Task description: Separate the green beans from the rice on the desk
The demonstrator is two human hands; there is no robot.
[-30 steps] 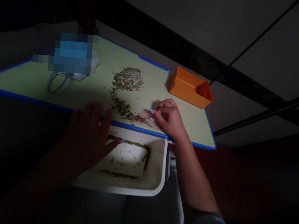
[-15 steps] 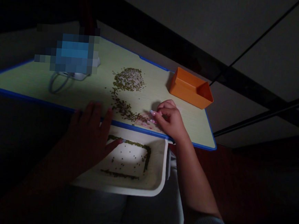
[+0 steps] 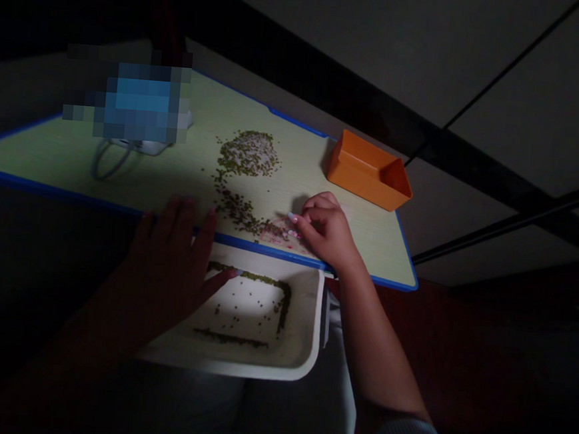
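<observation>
Round pile: a heap of small, round, dry-looking grains, olive green mixed with whitish ones, lies on the pale yellow-green bench with a blue rim; its outline is loose, with single grains strayed around it.
Trailing strip: a band of darker, brownish-green grains runs from the pile towards the near edge, thinning out on a pink printed patch.
Tray grains: green grains line the floor of the white plastic tray with rounded corners, dense along the far, right and near sides, sparse and dotted in the middle.
Right hand: the right hand is above the bench by the end of the strip, its fingers curled and thumb near the forefinger; whether this grip pinches a grain, I cannot tell.
Left hand: the left hand, in shadow, has its grip spread, fingertips at the blue rim, thumb reaching over the tray.
Orange box: a rectangular, open-topped orange box stands near the bench's far right corner.
Grey cord: a looped grey cord lies left of the pile.
</observation>
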